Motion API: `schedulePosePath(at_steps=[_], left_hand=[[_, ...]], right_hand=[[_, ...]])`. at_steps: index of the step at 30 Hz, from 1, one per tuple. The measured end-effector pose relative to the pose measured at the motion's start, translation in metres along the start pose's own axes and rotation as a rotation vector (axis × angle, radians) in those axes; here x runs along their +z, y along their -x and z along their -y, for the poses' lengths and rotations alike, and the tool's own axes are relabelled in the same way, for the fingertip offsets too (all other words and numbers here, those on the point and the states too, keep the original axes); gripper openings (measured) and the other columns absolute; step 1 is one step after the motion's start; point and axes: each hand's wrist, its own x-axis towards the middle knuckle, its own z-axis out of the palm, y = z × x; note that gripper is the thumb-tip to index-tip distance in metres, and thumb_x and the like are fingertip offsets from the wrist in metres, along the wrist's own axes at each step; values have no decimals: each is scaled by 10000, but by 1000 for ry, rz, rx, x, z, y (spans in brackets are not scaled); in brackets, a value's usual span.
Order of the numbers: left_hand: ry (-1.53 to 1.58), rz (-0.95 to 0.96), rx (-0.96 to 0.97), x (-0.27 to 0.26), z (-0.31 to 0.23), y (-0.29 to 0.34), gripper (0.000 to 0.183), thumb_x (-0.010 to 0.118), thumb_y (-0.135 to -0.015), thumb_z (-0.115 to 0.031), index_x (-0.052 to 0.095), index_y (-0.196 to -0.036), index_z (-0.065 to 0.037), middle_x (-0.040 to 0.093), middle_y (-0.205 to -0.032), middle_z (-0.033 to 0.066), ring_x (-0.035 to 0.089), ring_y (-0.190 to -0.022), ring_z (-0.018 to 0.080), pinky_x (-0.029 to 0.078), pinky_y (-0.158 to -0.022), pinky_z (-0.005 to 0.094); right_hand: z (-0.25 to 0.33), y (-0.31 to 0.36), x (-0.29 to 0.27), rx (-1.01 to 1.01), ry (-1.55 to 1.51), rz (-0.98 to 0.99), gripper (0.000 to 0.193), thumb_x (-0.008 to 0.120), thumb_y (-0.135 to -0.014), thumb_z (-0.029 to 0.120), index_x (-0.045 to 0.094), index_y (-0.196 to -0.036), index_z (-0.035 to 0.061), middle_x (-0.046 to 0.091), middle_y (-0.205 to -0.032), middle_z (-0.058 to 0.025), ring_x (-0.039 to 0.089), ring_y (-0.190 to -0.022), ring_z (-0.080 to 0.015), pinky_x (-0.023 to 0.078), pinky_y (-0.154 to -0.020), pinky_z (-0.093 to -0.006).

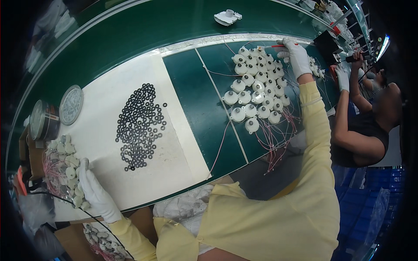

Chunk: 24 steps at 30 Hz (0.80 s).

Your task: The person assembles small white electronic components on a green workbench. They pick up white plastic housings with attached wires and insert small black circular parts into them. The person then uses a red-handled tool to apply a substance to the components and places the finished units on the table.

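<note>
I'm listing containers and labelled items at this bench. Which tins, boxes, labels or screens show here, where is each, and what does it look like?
Round tin: far left edge of the bench, on its side, silver with a dark and orange label band.
Tin lid: just right of the tin, on the white sheet, round, grey-silver.
Cardboard box: below the left hand, brown, holding grey-white parts.
Black box: upper right, beyond the right hand.
No screens show.

Small round white motors (257, 89) with thin red wires, clustered flat on green bench at two o'clock, under gloved right hand (297, 55). Second heap of motors (65, 167) at nine o'clock, touched by gloved left hand (96, 191).
</note>
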Motion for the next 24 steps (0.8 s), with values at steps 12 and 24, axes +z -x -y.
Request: schedulePosePath(at_steps=[12,24], left_hand=[[-45,21,13,-1,-4,-2,421,412,-1111,-205,555,-1376,88,593,-1401,208,554,-1295,311,410,-1121,403],[-16,19,9,0,-2,-1,416,419,-1110,-199,551,-1384,84,594,-1399,201,567,-1280,297,434,-1105,392]], right_hand=[[-15,1,-8,10,16,8,390,546,-1012,348,733,-1161,41,771,-995,-80,687,-714,-87,454,-581,-193],[-16,14,-29,21,-22,-23,379,518,-1059,331,699,-1193,26,758,-990,-90,673,-692,-84,446,-543,-191]])
